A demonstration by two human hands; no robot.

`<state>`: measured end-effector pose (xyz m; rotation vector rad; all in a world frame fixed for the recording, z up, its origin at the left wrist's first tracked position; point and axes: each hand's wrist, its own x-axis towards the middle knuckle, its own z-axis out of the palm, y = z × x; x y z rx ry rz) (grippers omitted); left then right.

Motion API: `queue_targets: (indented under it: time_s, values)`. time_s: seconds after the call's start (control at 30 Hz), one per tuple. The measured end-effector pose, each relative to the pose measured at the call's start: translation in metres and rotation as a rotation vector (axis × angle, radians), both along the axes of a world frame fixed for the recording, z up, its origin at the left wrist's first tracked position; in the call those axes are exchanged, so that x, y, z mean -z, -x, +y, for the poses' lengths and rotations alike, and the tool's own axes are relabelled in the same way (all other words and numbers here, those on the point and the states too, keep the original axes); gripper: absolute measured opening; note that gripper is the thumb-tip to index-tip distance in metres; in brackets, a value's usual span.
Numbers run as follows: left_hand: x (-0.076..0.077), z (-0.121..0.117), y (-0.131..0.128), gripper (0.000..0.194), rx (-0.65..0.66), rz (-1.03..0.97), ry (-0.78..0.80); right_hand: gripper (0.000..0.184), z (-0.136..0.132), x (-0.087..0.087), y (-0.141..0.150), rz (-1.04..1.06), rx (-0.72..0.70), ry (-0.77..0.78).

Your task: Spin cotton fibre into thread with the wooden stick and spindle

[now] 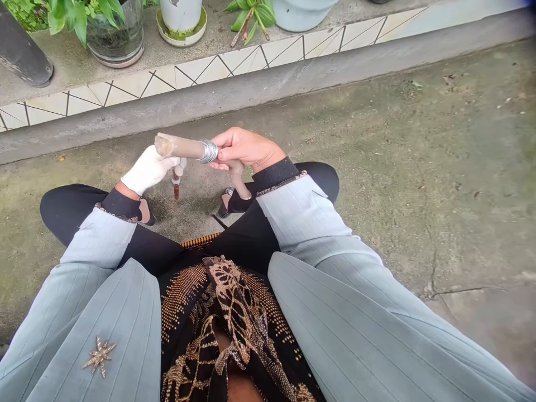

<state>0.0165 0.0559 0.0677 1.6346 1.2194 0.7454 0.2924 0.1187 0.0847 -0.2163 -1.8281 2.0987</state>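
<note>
My left hand [148,169] wears a white glove and is closed around a small tool with a reddish-brown tip [176,188] that points down. A brown wooden handle [180,146] with a silver metal ring [208,151] lies across, above the glove. My bare right hand [245,149] pinches the handle at the ring end, fingers curled. Both hands hover over the concrete ground [377,139] in front of my knees, between my sandalled feet [230,202].
A grey curb [293,75] and a tiled ledge [209,67] run across the top. On the ledge stand a glass pot with a green plant [113,28], a white pot [181,17] and a pale blue pot [299,12]. A crack [456,290] marks the concrete at right.
</note>
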Motion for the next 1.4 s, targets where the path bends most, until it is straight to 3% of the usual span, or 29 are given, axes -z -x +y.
queue_targets:
  time_s: [0.13,0.4,0.47,0.57,0.67,0.73,0.83,0.93,1.07,1.2,1.27,1.4]
  values:
    - [-0.006,-0.005,-0.003,0.018,0.036,0.077,0.004,0.053,-0.003,-0.004,0.000,0.018,0.057,0.050]
    - [0.007,-0.018,-0.032,0.023,0.065,-0.210,0.264,0.062,-0.008,-0.007,0.002,-0.014,0.262,0.245]
    - [0.007,-0.020,-0.035,0.023,0.074,-0.189,0.265,0.059,-0.009,-0.009,0.005,0.010,0.359,0.308]
    - [0.003,-0.020,-0.035,0.022,0.121,-0.083,0.183,0.040,-0.008,-0.009,0.012,-0.073,0.605,0.375]
    - [0.001,-0.019,-0.032,0.023,0.185,0.059,0.123,0.031,-0.004,-0.001,0.020,-0.341,0.801,0.239]
    - [0.002,-0.017,-0.030,0.027,0.225,0.153,0.090,0.029,-0.001,0.006,0.023,-0.615,0.838,-0.045]
    - [0.003,-0.015,-0.027,0.030,0.264,0.302,-0.017,0.021,0.002,0.008,0.026,-1.026,0.700,-0.546]
    - [0.002,-0.012,-0.022,0.032,0.301,0.480,-0.124,0.028,-0.002,-0.001,0.029,-1.266,0.367,-0.787]
    - [-0.006,-0.013,-0.019,0.033,0.393,0.674,-0.147,0.024,-0.011,-0.011,0.035,-1.325,-0.114,-0.723]
    - [-0.006,-0.012,-0.020,0.025,0.462,0.567,-0.112,0.021,-0.012,-0.008,0.029,-1.108,-0.511,-0.340]
    - [0.000,-0.010,-0.019,0.021,0.394,0.368,-0.053,0.034,-0.008,-0.006,0.019,-0.820,-0.492,-0.167]
    - [0.013,-0.008,-0.020,0.029,0.166,-0.072,0.150,0.057,0.002,-0.004,-0.003,-0.300,0.023,0.012]
